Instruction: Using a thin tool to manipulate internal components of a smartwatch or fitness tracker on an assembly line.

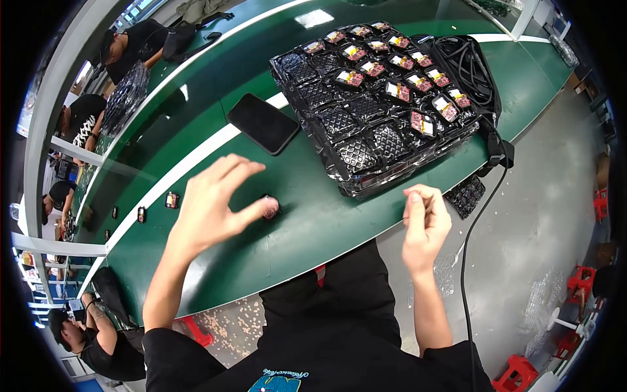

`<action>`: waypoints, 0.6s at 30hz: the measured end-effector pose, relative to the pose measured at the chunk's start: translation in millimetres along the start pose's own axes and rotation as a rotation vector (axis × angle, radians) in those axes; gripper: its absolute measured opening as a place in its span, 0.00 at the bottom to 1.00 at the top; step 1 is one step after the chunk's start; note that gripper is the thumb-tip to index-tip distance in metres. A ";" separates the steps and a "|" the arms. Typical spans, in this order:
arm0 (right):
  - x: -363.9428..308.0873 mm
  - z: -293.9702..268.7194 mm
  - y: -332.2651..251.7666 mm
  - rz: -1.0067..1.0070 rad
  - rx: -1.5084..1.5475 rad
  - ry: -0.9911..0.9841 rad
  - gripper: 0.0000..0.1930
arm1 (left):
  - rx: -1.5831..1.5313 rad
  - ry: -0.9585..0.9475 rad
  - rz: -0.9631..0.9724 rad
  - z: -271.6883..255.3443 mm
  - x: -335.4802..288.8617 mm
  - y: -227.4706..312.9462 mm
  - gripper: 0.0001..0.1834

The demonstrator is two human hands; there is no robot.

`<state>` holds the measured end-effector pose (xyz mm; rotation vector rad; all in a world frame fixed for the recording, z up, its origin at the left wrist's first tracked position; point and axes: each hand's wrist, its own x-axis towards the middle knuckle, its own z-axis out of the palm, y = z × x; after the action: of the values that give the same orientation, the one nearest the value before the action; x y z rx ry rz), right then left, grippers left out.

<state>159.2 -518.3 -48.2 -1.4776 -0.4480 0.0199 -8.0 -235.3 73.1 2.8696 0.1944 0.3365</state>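
Over the green table, my left hand (212, 206) is open, its thumb and fingers spread apart. A small dark packaged item (272, 208) lies right at the thumb's tip and is partly hidden by it; I cannot tell whether they touch. Past the table's near edge on the right, my right hand (426, 228) has its fingers curled and pinched together; whatever they hold, if anything, is hidden. A stack of black plastic trays (358, 155) stands beyond my hands. Its far and right pockets carry several small packages (399, 91) in red, white and yellow.
A black phone (263, 124) lies left of the trays. Several small packages (172, 200) sit along the table's left. Behind the trays rests a black bag (464, 68) with coiled cable; a cord (465, 287) hangs at right. People (108, 333) work at left; red stools (516, 374) stand on the floor.
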 end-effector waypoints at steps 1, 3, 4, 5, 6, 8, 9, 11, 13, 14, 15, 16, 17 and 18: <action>-6.6 7.5 -3.3 0.000 -0.047 -0.059 0.04 | 0.012 -0.046 -0.028 4.4 -13.6 7.0 0.34; -14.6 22.2 -15.9 -0.046 -0.057 -0.211 0.04 | 0.012 -0.086 -0.119 17.1 -36.0 8.1 0.40; -16.2 28.5 -17.3 -0.090 -0.064 -0.259 0.06 | 0.037 -0.070 -0.126 23.7 -41.5 8.8 0.37; -16.1 33.6 -17.0 -0.137 -0.070 -0.302 0.08 | 0.036 -0.068 -0.121 29.8 -45.0 7.5 0.37; -15.9 36.1 -13.5 -0.158 -0.096 -0.323 0.10 | -0.036 -0.034 -0.140 35.7 -47.6 5.8 0.36; -12.6 37.6 -16.6 -0.122 -0.095 -0.317 0.10 | -0.138 0.006 -0.155 38.7 -47.3 7.1 0.32; -11.2 37.4 -18.0 -0.085 -0.090 -0.317 0.10 | -0.137 0.007 -0.148 37.0 -45.3 7.2 0.32; -10.0 36.0 -16.4 -0.062 -0.093 -0.315 0.09 | -0.185 0.054 -0.064 33.9 -39.7 7.4 0.31; -11.4 38.8 -17.4 -0.035 -0.058 -0.285 0.04 | -0.238 0.152 0.020 20.5 -25.6 16.5 0.30; -11.7 37.8 -17.4 -0.038 -0.061 -0.287 0.04 | -0.268 0.225 0.059 12.9 -13.7 23.4 0.31; -12.1 36.6 -16.3 -0.043 -0.085 -0.296 0.05 | -0.286 0.262 0.112 4.9 2.5 28.2 0.30; -11.4 35.6 -16.3 -0.050 -0.107 -0.307 0.07 | -0.295 0.287 0.157 -0.7 20.9 33.6 0.31; -10.9 34.2 -13.8 -0.052 -0.120 -0.304 0.07 | -0.328 0.277 0.198 0.9 45.8 40.1 0.30; -10.7 36.9 -14.9 -0.046 -0.099 -0.283 0.07 | -0.341 0.259 0.196 -0.7 66.0 47.4 0.29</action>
<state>134.4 -487.8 -35.8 -1.5682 -0.7212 0.1741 60.4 -270.1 99.8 2.5042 -0.0926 0.7063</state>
